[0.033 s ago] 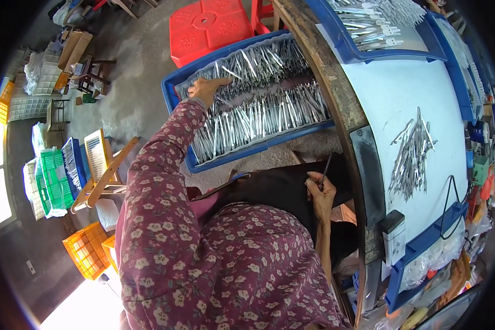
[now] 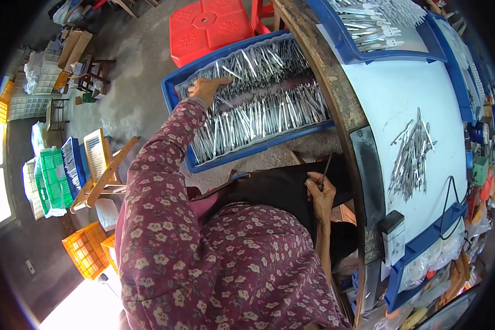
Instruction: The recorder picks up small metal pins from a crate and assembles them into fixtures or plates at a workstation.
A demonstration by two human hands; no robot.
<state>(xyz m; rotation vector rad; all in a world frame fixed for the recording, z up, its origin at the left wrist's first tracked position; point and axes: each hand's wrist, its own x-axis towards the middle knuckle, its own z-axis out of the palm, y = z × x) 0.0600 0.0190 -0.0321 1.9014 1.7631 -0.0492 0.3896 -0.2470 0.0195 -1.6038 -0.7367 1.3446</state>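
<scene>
My left hand [image 2: 206, 91] reaches over the left end of a blue tray [image 2: 268, 146]. One finger is stretched out to the right over thin silvery metal strips [image 2: 253, 63], and nothing shows in its grasp. Two long rows of such strips stand packed in the tray, which has a grey lining. Above my dark-clothed lap, my right hand [image 2: 321, 195] is closed around a thin dark rod [image 2: 327, 166] that points up from the fingers. Its exact kind cannot be made out.
A white-topped table [image 2: 388, 99] with a worn wooden edge stands at the right, bearing a loose pile of metal strips [image 2: 413, 157], a small box [image 2: 393, 242] and blue trays [image 2: 363, 52]. Beyond the tray stands a red plastic stool [image 2: 206, 25]. Crates [image 2: 52, 176] stand at the left.
</scene>
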